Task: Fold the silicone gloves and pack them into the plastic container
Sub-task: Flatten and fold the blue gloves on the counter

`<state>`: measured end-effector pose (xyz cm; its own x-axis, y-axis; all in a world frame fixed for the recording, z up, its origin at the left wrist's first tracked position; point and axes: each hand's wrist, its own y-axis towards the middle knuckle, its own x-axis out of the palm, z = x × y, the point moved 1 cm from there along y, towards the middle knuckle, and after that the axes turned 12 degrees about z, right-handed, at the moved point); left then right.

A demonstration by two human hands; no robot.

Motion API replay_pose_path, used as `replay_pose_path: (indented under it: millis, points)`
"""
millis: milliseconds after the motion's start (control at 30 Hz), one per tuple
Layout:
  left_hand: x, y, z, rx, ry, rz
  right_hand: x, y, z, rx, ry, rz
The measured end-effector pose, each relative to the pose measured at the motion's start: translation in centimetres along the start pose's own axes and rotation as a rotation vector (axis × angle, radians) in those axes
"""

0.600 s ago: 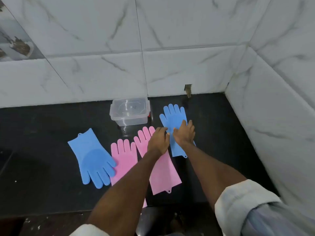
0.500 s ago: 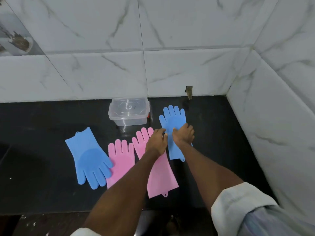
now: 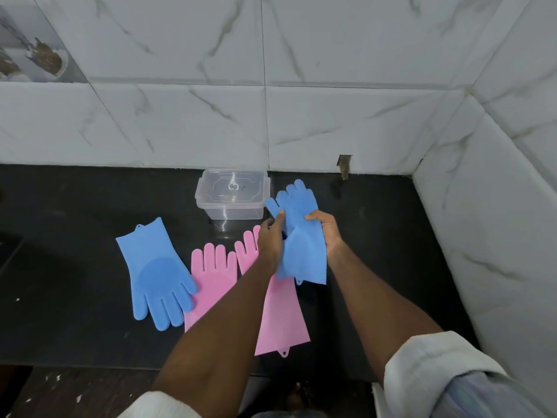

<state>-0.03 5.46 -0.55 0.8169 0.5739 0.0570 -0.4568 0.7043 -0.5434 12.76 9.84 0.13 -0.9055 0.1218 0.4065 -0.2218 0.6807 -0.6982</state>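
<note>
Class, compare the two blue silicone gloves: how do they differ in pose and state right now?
The right blue glove is lifted, gripped by the left hand and right hand; the left blue glove lies flat on the black counter, untouched. The held glove's fingers point toward the wall; the other's point toward the person. Both are unfolded.

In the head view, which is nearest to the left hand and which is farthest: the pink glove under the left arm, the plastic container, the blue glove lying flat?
Measured from the left hand:
1. Pink glove under the left arm, directly beneath the hand and forearm.
2. Plastic container, behind the hand, near the wall, lid on.
3. Blue glove lying flat, far left on the dark counter, fingers toward the person.
</note>
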Motion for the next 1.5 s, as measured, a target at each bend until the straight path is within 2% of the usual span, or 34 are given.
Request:
replay_pose_path:
  millis: [100, 167, 233, 333, 400, 500, 567, 700, 767, 900, 967, 1033, 1133, 1200, 1300, 1433, 1500]
  points:
    - [-1.6, -0.9, 1.4, -0.284, -0.275, -0.25, 1.0, -0.2, 1.0, 0.056, 0.066, -0.136]
    - [-3.3, -1.2, 2.1, -0.293, -0.362, -0.281, 2.2, -0.3, 1.5, 0.063, 0.061, -0.213]
    - [-5.6, -0.9, 2.6, -0.158, -0.377, -0.141, 3.6, -0.4, 2.1, 0.03, -0.009, -0.254]
    - [-10.5, -0.9, 3.6, 0.203, -0.133, 0.201, 6.8, -0.5, 4.6, 0.037, -0.109, -0.268]
    - [-13.9, -1.0, 3.8, 0.339, 0.031, 0.353, 9.3, -0.4, 6.8, 0.058, -0.169, -0.24]
    - [-18.8, -1.2, 4.4, 0.361, 0.204, 0.515, 13.7, -0.6, 9.7, -0.007, -0.346, -0.188]
    - [-21.8, -1.0, 5.0, 0.36, 0.195, 0.542, 16.6, -0.8, 11.5, -0.069, -0.449, -0.19]
    - [-27.4, -0.4, 5.8, 0.253, 0.238, 0.555, 20.3, -1.1, 14.1, -0.062, -0.43, -0.187]
    - [-30.3, 0.0, 6.0, 0.234, 0.309, 0.501, 21.0, -1.1, 14.5, -0.004, -0.378, -0.149]
    - [-33.4, 0.4, 6.0, 0.31, 0.842, 0.355, 20.6, -1.0, 14.8, 0.144, -0.318, -0.079]
    - [-33.5, 0.8, 6.0, 0.382, 0.984, 0.251, 20.1, -0.9, 15.1, 0.148, -0.311, -0.086]
    - [-33.0, 1.2, 6.2, 0.513, 1.124, 0.096, 19.5, -1.1, 15.3, 0.132, -0.284, -0.095]
    - [-32.0, 1.9, 6.2, 0.708, 1.415, -0.237, 18.1, -1.4, 15.3, 0.111, -0.244, -0.075]
    - [-32.0, 2.5, 6.0, 0.776, 1.605, -0.366, 17.2, -1.4, 15.6, 0.09, -0.25, -0.028]
    - [-31.9, 3.5, 6.2, 0.892, 1.782, -0.388, 16.1, -1.4, 16.7, 0.088, -0.148, 0.056]
    - [-31.7, 4.3, 7.6, 1.056, 1.916, -0.26, 15.8, -1.8, 18.0, 0.075, 0.098, 0.136]
    - [-32.1, 4.5, 7.9, 1.089, 1.941, -0.269, 16.2, -1.8, 18.4, 0.061, 0.188, 0.147]
